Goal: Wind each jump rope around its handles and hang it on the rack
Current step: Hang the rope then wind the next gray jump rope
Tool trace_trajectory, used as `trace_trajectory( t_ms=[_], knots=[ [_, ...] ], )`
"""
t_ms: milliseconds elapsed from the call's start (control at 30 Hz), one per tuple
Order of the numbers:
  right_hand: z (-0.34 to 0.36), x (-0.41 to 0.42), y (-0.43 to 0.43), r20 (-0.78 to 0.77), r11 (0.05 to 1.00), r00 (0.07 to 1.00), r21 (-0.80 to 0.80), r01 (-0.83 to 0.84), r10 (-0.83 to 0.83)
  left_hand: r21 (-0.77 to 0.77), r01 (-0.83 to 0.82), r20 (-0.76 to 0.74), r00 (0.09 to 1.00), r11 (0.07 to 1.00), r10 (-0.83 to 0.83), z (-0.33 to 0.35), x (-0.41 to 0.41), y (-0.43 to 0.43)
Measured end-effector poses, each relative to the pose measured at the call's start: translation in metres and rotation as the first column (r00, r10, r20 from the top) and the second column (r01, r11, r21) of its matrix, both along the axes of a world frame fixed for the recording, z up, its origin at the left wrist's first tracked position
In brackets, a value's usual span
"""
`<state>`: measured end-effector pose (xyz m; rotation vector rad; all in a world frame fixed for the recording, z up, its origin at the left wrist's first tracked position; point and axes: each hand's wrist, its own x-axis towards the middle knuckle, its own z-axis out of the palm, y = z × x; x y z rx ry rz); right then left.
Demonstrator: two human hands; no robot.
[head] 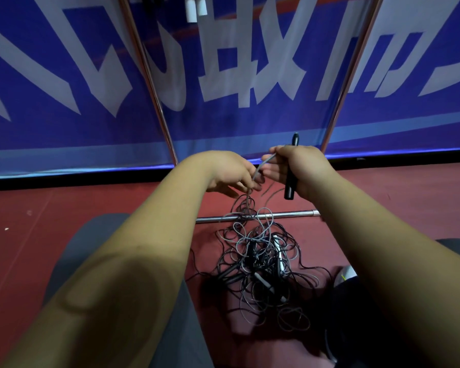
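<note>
Now in hand: a black handle (289, 191), near upright, its top and bottom ends sticking out of the fist.
Right hand (300, 166): curled round the handle, gripping it.
Cord (263, 164): grey, running from the right hand's fingers across to the left hand, then dropping to the floor.
Left hand (229, 171): just beside the right, fingertips pinching the cord.
Pile (258, 258): tangled black and grey ropes with several handles, on the floor below the hands and between the knees.
Base bar (282, 215): chrome, lying flat on the floor under the pile's far edge.
Rack (149, 78): two chrome uprights rising behind the hands.
White handles (195, 7): hanging at the top edge between the uprights.
Banner (250, 123): blue with large white characters, behind the rack.
Floor (64, 203): red.
</note>
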<state>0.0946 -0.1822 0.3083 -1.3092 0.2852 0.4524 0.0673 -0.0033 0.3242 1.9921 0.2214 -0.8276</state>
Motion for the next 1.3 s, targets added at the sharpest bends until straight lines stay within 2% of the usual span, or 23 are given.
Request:
trace_trajectory(
  t_ms=[167,300,433,500,600,700,833,933,1000,1033,1167,1300],
  knots=[
    [-0.004,0.002,0.001,-0.040,1.000,0.999,0.007,0.017,-0.017,0.026,-0.057,-0.005,0.998,0.998,0.057,-0.004,0.006,0.007],
    [-0.009,0.001,0.001,-0.101,0.965,0.977,-0.162,-0.205,0.190,-0.091,-0.198,0.054,0.978,0.976,0.203,-0.002,0.007,0.003],
    [-0.009,-0.008,0.003,-0.206,0.870,0.891,-0.214,-0.444,0.405,-0.315,-0.447,0.029,0.877,0.837,0.479,0.004,0.010,0.004],
    [-0.007,-0.013,0.004,-0.219,0.815,0.843,-0.226,-0.534,0.491,-0.353,-0.524,0.033,0.821,0.775,0.570,0.004,0.013,0.007],
    [-0.005,-0.014,0.005,-0.153,0.799,0.824,-0.203,-0.566,0.545,-0.377,-0.581,0.034,0.770,0.721,0.638,0.001,0.016,0.010],
    [0.000,-0.015,0.005,-0.086,0.837,0.852,-0.162,-0.523,0.516,-0.328,-0.569,0.044,0.788,0.754,0.614,-0.002,0.017,0.011],
    [0.007,-0.014,0.007,-0.015,0.920,0.922,-0.064,-0.387,0.386,-0.224,-0.442,0.013,0.890,0.869,0.456,-0.005,0.011,0.006],
    [0.012,-0.010,0.004,-0.007,0.970,0.971,0.043,-0.239,0.240,-0.009,-0.142,0.010,0.990,0.990,0.142,-0.006,0.002,0.004],
    [0.014,-0.006,0.001,-0.004,0.985,0.991,0.111,-0.133,0.134,0.077,0.045,-0.042,0.998,0.996,-0.042,-0.006,-0.002,0.002],
    [0.015,-0.005,0.000,-0.006,0.985,0.996,0.145,-0.089,0.091,0.083,0.088,-0.069,0.994,0.993,-0.082,-0.006,-0.003,0.002],
    [0.013,-0.001,-0.001,-0.028,0.986,1.000,0.169,0.000,0.005,0.001,0.044,-0.102,0.994,0.999,-0.044,-0.003,-0.002,0.001],
    [0.002,0.004,-0.003,-0.040,0.994,0.996,-0.058,-0.087,0.085,-0.131,-0.193,-0.055,0.981,0.972,0.187,-0.001,0.000,-0.002]
  ],
)
